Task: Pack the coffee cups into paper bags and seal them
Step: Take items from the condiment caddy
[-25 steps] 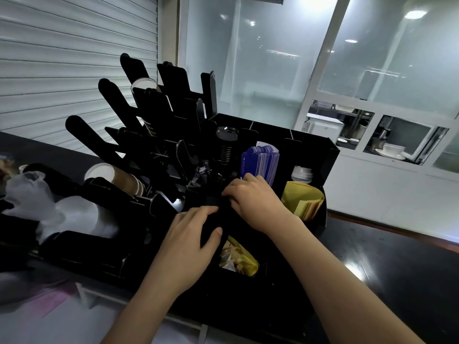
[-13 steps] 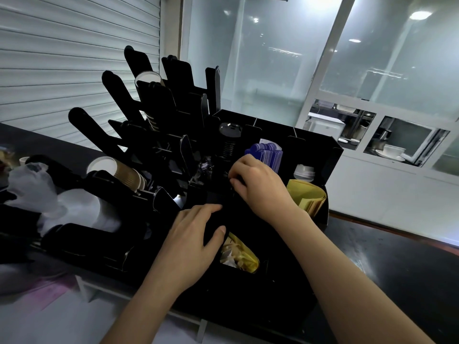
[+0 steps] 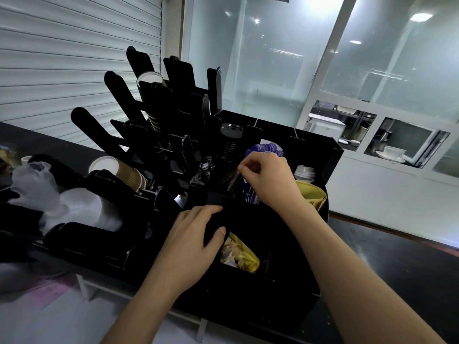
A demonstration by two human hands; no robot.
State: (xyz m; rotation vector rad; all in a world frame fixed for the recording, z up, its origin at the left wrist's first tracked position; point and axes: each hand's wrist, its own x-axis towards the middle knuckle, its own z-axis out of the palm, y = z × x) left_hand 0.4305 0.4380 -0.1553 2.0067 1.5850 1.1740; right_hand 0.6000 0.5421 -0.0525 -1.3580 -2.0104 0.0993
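Note:
A black compartment organizer (image 3: pixel 332 155) stands on the dark counter. My left hand (image 3: pixel 191 242) grips the top edge of one of its front dividers, thumb on the near side. My right hand (image 3: pixel 269 181) is raised over a middle compartment and pinches a thin dark wrapped item (image 3: pixel 232 180) that sticks up out of it. Brown paper cups (image 3: pixel 125 173) lie stacked in the black slanted rack on the left, with another cup stack (image 3: pixel 149 81) higher up behind. Folded yellow paper bags (image 3: pixel 311 196) sit in the right compartment.
A stack of black lids (image 3: pixel 229 142), purple sleeves (image 3: pixel 263 148), white lids (image 3: pixel 305 171) and yellow packets (image 3: pixel 242 255) fill other compartments. A white plastic bag (image 3: pixel 37 187) lies at the left. A glass partition rises behind the counter.
My right hand has risen from the compartment and now pinches the thin dark item, drawing it upward. My left hand keeps its hold on the divider edge.

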